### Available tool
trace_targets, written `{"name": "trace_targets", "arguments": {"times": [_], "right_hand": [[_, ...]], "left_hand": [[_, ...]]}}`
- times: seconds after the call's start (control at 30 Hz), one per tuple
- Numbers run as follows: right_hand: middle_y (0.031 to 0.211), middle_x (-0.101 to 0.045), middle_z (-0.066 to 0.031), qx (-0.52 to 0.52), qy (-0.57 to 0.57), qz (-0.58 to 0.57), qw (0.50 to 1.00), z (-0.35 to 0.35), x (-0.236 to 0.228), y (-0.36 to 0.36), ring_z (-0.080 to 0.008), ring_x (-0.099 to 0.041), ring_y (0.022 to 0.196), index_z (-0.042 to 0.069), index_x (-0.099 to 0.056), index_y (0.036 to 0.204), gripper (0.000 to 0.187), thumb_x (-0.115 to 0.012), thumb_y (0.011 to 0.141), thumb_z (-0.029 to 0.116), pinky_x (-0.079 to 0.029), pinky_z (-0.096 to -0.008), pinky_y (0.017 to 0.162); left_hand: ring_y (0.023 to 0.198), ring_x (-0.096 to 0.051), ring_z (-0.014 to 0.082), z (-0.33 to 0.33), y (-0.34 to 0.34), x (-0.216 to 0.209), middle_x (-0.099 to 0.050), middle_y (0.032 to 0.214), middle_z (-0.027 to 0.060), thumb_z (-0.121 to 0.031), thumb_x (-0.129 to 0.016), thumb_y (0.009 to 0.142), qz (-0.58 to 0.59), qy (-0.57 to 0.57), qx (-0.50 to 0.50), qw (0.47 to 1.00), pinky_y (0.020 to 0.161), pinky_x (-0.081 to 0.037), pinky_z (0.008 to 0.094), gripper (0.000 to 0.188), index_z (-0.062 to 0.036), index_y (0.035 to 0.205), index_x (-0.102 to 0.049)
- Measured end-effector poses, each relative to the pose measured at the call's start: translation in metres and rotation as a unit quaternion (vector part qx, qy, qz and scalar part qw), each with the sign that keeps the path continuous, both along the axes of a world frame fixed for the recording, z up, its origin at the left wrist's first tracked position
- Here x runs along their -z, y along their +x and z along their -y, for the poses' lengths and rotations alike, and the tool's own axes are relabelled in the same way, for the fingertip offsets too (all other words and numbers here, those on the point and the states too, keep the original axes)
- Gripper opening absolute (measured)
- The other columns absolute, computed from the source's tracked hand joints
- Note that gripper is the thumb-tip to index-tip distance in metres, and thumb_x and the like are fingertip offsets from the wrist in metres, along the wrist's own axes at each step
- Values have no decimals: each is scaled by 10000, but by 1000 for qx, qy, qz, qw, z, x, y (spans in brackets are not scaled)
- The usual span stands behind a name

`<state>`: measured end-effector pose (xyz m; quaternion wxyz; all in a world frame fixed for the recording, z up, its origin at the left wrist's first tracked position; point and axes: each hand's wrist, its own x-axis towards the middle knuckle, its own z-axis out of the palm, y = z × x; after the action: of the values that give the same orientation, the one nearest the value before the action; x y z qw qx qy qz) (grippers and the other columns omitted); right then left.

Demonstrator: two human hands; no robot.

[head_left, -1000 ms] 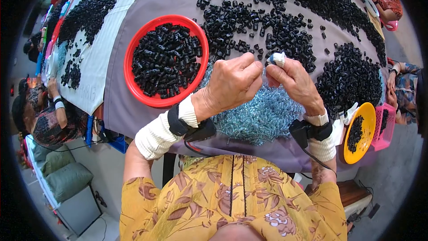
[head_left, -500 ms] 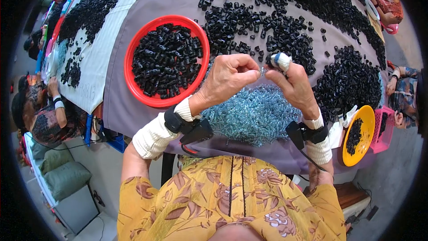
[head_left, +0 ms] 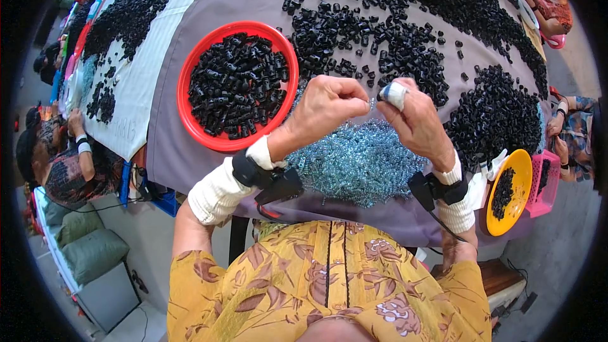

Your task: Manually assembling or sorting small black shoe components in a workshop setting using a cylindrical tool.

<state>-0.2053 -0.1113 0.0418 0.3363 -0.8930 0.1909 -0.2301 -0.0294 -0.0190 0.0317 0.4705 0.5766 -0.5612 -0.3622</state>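
Above the pile of small bluish metal springs (head_left: 358, 164), my two hands meet almost fingertip to fingertip. Thumb and forefinger of my left hand (head_left: 329, 107) pinch a small shiny spring (head_left: 372, 103). My right hand (head_left: 418, 123), with a white and blue wrap (head_left: 394, 95) on one finger, is closed right beside the spring's end; what it holds, if anything, is hidden. Left of my left hand stands a round red tray (head_left: 183, 95) filled with black plastic fittings (head_left: 237, 85). Loose black caps (head_left: 411, 60) lie just beyond my hands.
More black pieces (head_left: 497, 107) are heaped to the right and far across the grey cloth (head_left: 196, 38). A yellow plate (head_left: 522, 180) and a pink basket (head_left: 544, 196) sit at the right edge. Co-workers' hands (head_left: 76, 123) show at the left and right (head_left: 558, 136).
My right hand has turned inward over its fingertips, and its wrapped finger has tipped down toward the spring. My left hand has barely moved.
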Motion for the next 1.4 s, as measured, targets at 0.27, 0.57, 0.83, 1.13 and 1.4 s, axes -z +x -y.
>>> {"name": "trace_targets", "arguments": {"times": [0.27, 0.57, 0.83, 1.13, 1.4], "right_hand": [[602, -524, -65, 64, 214, -24, 975, -7, -7, 1, -160, -521, 548, 2, -541, 745, 307, -523, 934, 242, -419, -293, 523], [609, -541, -65, 45, 245, -18, 968, -9, -1, -1, -130, -526, 539, 9, -534, 777, 243, -519, 933, 196, -422, -264, 509], [733, -484, -154, -78, -187, 16, 979, -4, -14, 0, -338, -508, 737, -5, -484, 753, 152, -636, 740, 2, -404, -409, 749], [619, -552, -70, 38, 168, 67, 983, -7, 4, -1, -157, -531, 541, 19, -569, 791, 214, -585, 896, 205, -407, -297, 505], [601, -548, -26, 86, 237, 8, 968, -9, -1, 5, -77, -518, 539, 8, -580, 785, 283, -540, 940, 241, -389, -241, 469]], "left_hand": [[546, -518, 85, -2, -9, 1, -560, 681, 30, -44, -638, 769, 88, -98, -28, 991, 483, -402, 241, 60, 13, 788, -634], [532, -552, 191, -5, -14, 4, -551, 688, 106, -8, -631, 737, 227, -185, -40, 955, 477, -425, 290, 41, 1, 775, -618], [492, -437, 35, 1, 7, -2, -486, 577, -54, -69, -628, 796, -299, 187, 81, 932, 436, -311, 195, 68, -2, 792, -639], [524, -472, 35, -4, -2, -1, -525, 629, -36, -71, -627, 804, -206, 105, 31, 972, 454, -345, 184, 72, -3, 826, -641], [545, -520, 89, -5, -11, 3, -559, 693, 47, -22, -647, 769, 117, -167, -66, 977, 473, -399, 234, 63, 13, 817, -629]]}}
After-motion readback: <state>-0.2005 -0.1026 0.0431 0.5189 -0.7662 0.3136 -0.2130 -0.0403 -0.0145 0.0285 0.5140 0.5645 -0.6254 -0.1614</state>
